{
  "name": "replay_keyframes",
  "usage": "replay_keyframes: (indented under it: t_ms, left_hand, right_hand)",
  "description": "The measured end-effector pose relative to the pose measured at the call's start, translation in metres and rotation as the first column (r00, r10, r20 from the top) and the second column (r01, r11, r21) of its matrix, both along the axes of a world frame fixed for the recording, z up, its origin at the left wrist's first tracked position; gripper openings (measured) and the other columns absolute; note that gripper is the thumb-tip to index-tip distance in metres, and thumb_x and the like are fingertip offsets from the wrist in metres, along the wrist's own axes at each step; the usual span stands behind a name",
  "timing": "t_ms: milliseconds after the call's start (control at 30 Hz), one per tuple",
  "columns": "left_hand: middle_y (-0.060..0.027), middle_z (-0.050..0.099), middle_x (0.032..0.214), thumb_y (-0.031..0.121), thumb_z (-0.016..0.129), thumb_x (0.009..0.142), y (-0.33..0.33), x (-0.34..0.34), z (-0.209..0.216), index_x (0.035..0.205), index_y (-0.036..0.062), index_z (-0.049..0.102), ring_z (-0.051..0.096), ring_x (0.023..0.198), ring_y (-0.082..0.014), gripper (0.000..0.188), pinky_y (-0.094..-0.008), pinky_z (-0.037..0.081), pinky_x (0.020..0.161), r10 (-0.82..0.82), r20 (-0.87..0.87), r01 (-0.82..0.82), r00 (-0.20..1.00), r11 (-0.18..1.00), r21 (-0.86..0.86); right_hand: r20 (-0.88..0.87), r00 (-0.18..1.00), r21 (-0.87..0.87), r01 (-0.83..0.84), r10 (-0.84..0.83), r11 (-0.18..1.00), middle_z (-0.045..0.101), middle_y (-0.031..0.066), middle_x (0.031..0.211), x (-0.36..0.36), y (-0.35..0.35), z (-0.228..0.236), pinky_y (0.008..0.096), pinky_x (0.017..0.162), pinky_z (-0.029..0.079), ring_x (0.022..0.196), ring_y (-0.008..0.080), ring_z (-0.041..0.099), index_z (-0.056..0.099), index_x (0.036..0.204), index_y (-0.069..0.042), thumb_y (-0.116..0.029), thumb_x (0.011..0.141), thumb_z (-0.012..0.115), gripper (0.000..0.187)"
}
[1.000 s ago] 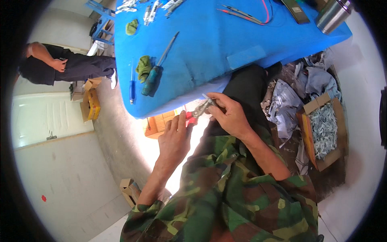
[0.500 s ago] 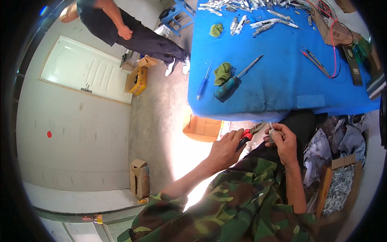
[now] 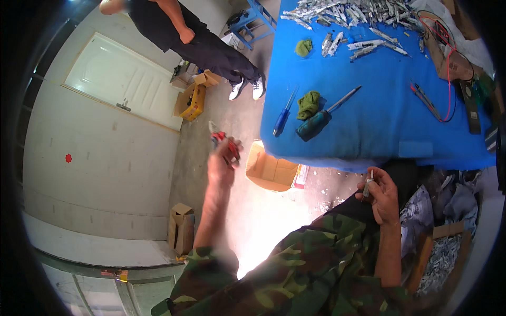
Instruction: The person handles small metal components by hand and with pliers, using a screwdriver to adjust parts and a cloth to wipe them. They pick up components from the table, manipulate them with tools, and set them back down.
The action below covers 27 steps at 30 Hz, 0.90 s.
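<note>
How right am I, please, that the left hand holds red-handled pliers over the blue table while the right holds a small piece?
The place is wrong: in the head view, the left hand holds the pliers left of the blue table; the right hand holds a small piece.

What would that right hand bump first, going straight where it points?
Probably the near edge of the blue-covered table, just ahead of the right hand; depth is unclear, it might pass above or below.
</note>
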State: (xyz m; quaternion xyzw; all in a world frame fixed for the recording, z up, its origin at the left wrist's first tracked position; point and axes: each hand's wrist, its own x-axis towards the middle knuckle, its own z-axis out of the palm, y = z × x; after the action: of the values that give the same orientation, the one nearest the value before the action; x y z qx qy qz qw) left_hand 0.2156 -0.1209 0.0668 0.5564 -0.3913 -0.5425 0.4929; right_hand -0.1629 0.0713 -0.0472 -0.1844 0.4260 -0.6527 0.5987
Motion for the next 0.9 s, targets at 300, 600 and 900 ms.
replay_keyframes:
  t_ms: [300, 600, 900]
  left_hand:
    - [-0.0114, 0.072, 0.109, 0.031, 0.056, 0.105, -0.012, -0.007, 0.014, 0.128, -0.002, 0.056, 0.07, 0.088, -0.0128, 0.04, -0.0215, 0.041, 0.05, 0.039, 0.151, -0.029, 0.988, 0.997, -0.065]
    - [-0.014, 0.071, 0.1, 0.034, 0.061, 0.103, 0.006, -0.035, 0.016, 0.123, -0.004, 0.06, 0.066, 0.077, -0.0162, 0.043, -0.0269, 0.047, 0.047, 0.018, 0.177, -0.003, 0.984, 0.996, -0.085]
    - [-0.0108, 0.073, 0.1, 0.034, 0.065, 0.103, 0.047, -0.072, -0.017, 0.127, -0.0031, 0.063, 0.066, 0.072, -0.0137, 0.044, -0.0274, 0.055, 0.052, -0.373, 0.382, 0.386, 0.845, 0.921, 0.047]
  right_hand:
    - [0.079, 0.997, -0.03, 0.0, 0.002, 1.0, 0.065, 0.0074, 0.107, -0.006, 0.0, -0.009, 0.0367, 0.076, 0.066, 0.096, 0.0231, 0.074, 0.059, 0.123, -0.003, -0.005, 0.099, 0.067, 0.026]
    - [0.148, 0.987, -0.005, 0.06, -0.058, 0.998, 0.066, 0.0065, 0.107, -0.004, -0.004, -0.011, 0.0377, 0.075, 0.066, 0.097, 0.0214, 0.073, 0.059, 0.121, -0.005, -0.011, 0.102, 0.066, 0.022]
    - [0.232, 0.969, -0.034, 0.097, -0.087, 0.995, 0.067, 0.0042, 0.103, -0.003, -0.008, -0.015, 0.0364, 0.074, 0.066, 0.096, 0.0197, 0.073, 0.06, 0.12, -0.007, -0.014, 0.104, 0.065, 0.019]
